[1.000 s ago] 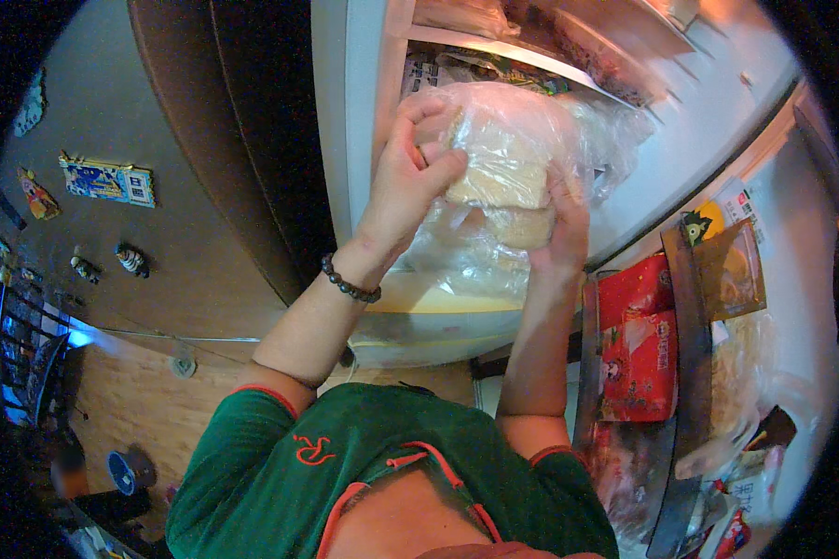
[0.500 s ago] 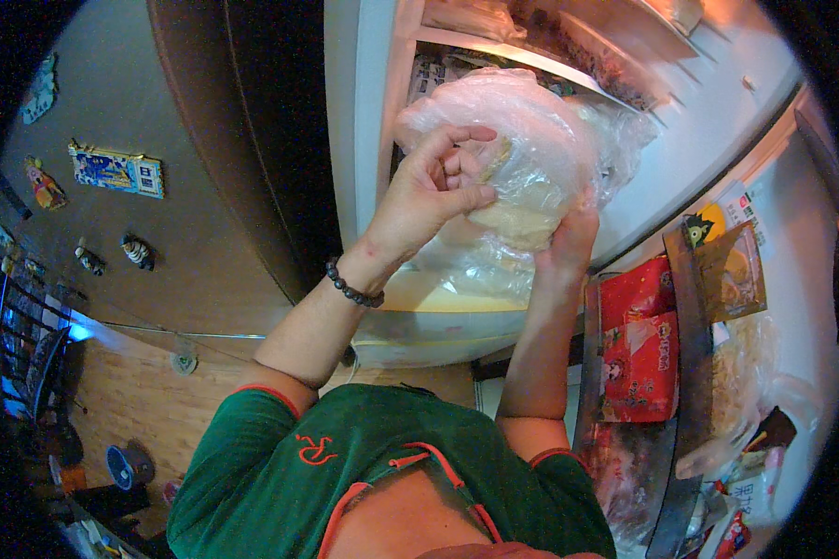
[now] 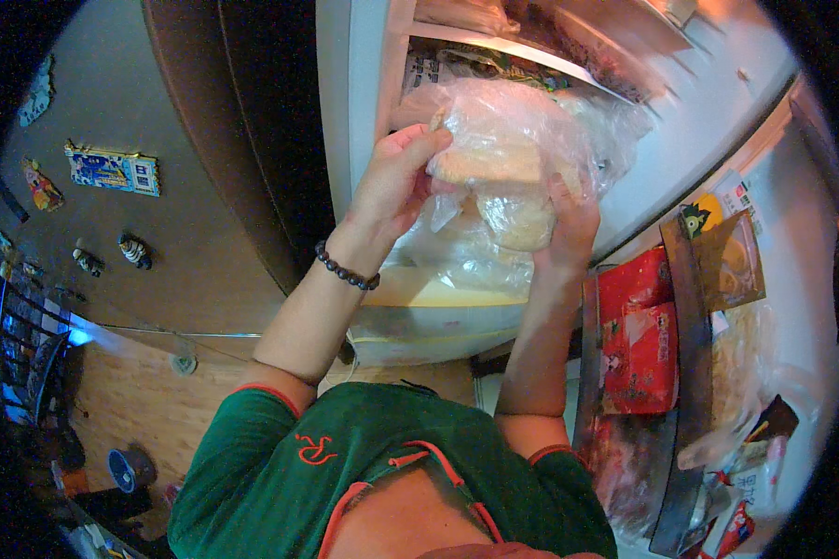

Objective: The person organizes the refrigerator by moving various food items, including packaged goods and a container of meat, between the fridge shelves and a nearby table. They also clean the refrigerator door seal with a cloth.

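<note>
Pale, flat, bread-like pieces (image 3: 494, 158) lie inside a clear plastic bag (image 3: 569, 140), held up in front of an open drawer of the fridge. My left hand (image 3: 401, 177) pinches the left edge of one piece through the film, thumb on top. On the other side, my right hand (image 3: 571, 224) grips the bag's lower right part, its fingers partly hidden by crinkled plastic. A second pale piece (image 3: 522, 219) shows lower in the bag, beside my right fingers. What kind of food it is I cannot tell for sure.
Behind the bag are a fridge shelf (image 3: 531, 48) and packed food. The open door at right carries racks with red packets (image 3: 639, 359) and a brown packet (image 3: 729, 265). Magnets (image 3: 112, 170) dot a brown panel at left. A blue bucket (image 3: 130, 469) stands on the wooden floor.
My left hand has moved left and closed on the edge of a pale piece. That piece now shows more fully, tilted up inside the bag. My right hand keeps its hold.
</note>
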`<state>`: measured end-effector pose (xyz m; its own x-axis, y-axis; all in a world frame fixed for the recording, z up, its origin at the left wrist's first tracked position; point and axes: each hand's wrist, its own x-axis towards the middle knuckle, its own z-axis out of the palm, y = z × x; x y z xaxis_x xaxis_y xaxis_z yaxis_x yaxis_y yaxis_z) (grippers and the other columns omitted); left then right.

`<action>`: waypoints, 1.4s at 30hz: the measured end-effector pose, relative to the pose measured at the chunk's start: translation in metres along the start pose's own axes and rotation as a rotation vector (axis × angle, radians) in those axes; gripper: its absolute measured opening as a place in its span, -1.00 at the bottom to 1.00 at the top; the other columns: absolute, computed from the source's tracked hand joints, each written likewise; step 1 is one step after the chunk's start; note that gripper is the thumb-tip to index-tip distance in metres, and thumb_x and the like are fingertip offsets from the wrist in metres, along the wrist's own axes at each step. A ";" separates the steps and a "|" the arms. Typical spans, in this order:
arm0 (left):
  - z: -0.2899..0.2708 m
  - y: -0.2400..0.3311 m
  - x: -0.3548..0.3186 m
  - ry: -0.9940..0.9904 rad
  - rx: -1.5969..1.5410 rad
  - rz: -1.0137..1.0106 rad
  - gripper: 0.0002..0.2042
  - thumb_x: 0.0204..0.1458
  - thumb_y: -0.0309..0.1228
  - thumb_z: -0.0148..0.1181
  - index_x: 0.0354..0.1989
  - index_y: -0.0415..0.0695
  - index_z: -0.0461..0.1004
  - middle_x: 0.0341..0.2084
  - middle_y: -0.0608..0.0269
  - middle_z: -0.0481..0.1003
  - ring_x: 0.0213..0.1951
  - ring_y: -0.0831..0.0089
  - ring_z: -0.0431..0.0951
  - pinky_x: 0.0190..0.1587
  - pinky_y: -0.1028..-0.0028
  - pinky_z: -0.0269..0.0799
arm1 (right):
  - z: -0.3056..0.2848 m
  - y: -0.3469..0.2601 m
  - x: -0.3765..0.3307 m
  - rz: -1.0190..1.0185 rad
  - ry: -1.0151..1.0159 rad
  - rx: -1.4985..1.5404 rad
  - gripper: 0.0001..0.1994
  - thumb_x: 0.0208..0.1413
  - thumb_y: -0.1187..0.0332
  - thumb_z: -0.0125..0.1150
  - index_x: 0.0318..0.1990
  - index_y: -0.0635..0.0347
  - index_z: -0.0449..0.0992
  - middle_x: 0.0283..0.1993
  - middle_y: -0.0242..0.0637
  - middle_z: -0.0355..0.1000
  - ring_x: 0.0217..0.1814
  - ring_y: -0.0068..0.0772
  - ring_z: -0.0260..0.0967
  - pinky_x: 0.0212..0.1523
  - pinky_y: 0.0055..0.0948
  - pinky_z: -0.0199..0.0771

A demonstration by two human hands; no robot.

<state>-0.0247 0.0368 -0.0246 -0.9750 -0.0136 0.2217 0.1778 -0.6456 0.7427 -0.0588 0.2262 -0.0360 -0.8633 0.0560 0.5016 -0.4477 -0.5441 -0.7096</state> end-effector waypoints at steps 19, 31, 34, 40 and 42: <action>0.001 -0.001 0.007 0.005 1.207 0.910 -0.60 0.03 -0.41 0.08 0.09 -0.12 0.29 0.01 0.09 0.25 0.08 0.29 0.24 0.03 0.36 0.27 | -0.005 -0.021 -0.001 0.082 -0.009 0.032 -0.53 -0.03 0.45 0.21 0.08 0.30 0.29 -0.08 -0.22 0.41 -0.09 -0.37 0.39 -0.07 -0.39 0.44; 0.001 -0.034 -0.014 -0.363 -0.094 -0.143 -0.42 0.03 -0.20 0.11 0.20 -0.16 0.11 0.08 0.18 0.26 0.10 0.35 0.29 0.11 0.37 0.25 | 0.037 -0.017 0.004 -0.286 0.225 -0.336 -0.58 0.05 0.42 0.17 0.08 0.31 0.30 -0.08 -0.22 0.39 -0.06 -0.38 0.34 -0.03 -0.43 0.37; 0.016 -0.050 -0.007 -0.327 0.056 -0.054 -0.45 0.00 -0.36 0.19 0.16 -0.16 0.14 -0.01 0.22 0.33 0.02 0.42 0.36 0.05 0.42 0.32 | 0.044 -0.002 -0.003 -0.408 0.317 -0.546 -0.60 0.08 0.45 0.13 0.10 0.31 0.29 -0.01 -0.18 0.36 0.02 -0.38 0.28 0.03 -0.47 0.31; 0.013 -0.051 0.005 -0.067 -0.025 0.118 -0.46 -0.07 -0.67 0.09 0.14 -0.21 0.12 -0.03 0.16 0.35 -0.01 0.36 0.40 0.02 0.39 0.37 | 0.021 -0.030 -0.007 -0.289 -0.081 -0.762 -0.52 0.03 0.29 0.21 0.07 0.34 0.31 -0.07 -0.19 0.38 0.03 -0.34 0.29 -0.04 -0.39 0.34; 0.012 -0.036 0.009 -0.074 -0.048 0.209 -0.47 -0.07 -0.68 0.07 0.14 -0.22 0.12 -0.04 0.14 0.36 -0.02 0.34 0.41 0.01 0.36 0.39 | -0.003 -0.047 -0.005 -0.496 0.134 -0.989 -0.53 0.03 0.25 0.20 0.06 0.31 0.33 -0.03 -0.20 0.37 0.03 -0.36 0.28 -0.04 -0.40 0.34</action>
<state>-0.0379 0.0690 -0.0421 -0.9049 -0.0956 0.4148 0.3666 -0.6703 0.6452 -0.0346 0.2543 -0.0068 -0.5287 0.2045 0.8238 -0.6872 0.4665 -0.5569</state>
